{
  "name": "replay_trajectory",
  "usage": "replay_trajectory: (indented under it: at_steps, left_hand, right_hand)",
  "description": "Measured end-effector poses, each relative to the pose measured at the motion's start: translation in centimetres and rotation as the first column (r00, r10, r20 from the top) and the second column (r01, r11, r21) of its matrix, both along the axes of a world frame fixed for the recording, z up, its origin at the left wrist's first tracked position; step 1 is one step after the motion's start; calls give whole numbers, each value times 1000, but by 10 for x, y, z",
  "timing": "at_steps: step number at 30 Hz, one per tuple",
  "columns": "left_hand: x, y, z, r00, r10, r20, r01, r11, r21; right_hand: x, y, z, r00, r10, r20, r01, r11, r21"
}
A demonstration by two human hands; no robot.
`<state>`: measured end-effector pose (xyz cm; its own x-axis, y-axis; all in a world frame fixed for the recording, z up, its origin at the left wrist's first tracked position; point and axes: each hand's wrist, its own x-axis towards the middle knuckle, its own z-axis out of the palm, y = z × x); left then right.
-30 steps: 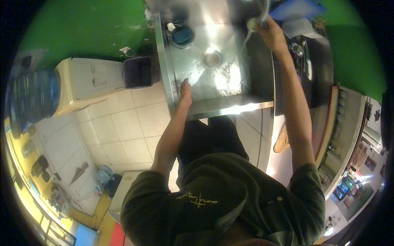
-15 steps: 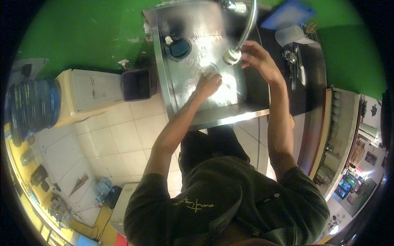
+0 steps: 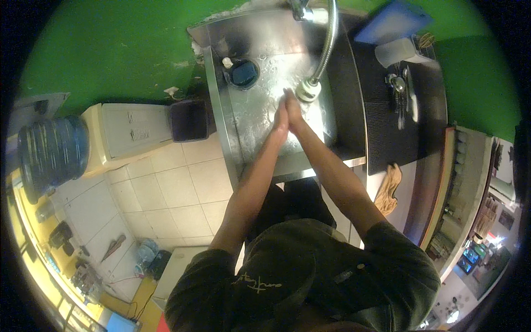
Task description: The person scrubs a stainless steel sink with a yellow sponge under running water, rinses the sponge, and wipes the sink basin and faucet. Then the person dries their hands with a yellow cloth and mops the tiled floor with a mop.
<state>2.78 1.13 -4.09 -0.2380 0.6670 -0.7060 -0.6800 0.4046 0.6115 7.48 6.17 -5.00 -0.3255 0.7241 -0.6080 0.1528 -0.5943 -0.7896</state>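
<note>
Palm to palm, my left hand (image 3: 281, 117) and my right hand (image 3: 293, 111) press together over the metal sink (image 3: 251, 135), with straight fingers pointing away from me. Neither appears to hold anything. Just right of the fingertips hangs the white spray head (image 3: 308, 89) of a faucet on a flexible metal hose (image 3: 331, 44). The sink floor looks wet and glares brightly. At the sink's far left lies a round dark dish holding a blue-green sponge (image 3: 243, 73), with a small white object (image 3: 227, 62) beside it.
Right of the sink, a black ribbed mat (image 3: 381, 122) carries spoons and a knife (image 3: 412, 97). Behind them are a white container (image 3: 395, 52) and a blue board (image 3: 394, 23). A tan cloth (image 3: 389, 191) hangs at the counter's front. A dark bin (image 3: 189, 120) stands left.
My right hand has moved left from beside the spray head and now meets my left hand. The left hand has gone from curled to straightened. The tan cloth has come into sight.
</note>
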Motion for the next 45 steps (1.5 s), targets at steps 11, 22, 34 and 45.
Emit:
replay_trajectory:
  at_steps: [11, 22, 34, 45]
  left_hand:
    - [19, 52, -111, 959, 236, 154, -253, 962, 99]
    - [7, 34, -141, 976, 136, 171, -148, 987, 61]
    - [-12, 18, 16, 976, -211, -56, 219, 947, 234]
    - [-54, -48, -111, -39, -662, -748, 618, 573, -539]
  right_hand:
    - [48, -3, 52, 968, 227, -106, -235, 970, -69]
    - [35, 164, 179, 952, 185, 244, -307, 553, 775]
    - [-34, 268, 174, 855, 361, 372, -516, 518, 682]
    - [164, 17, -133, 343, 354, 870, -853, 506, 130]
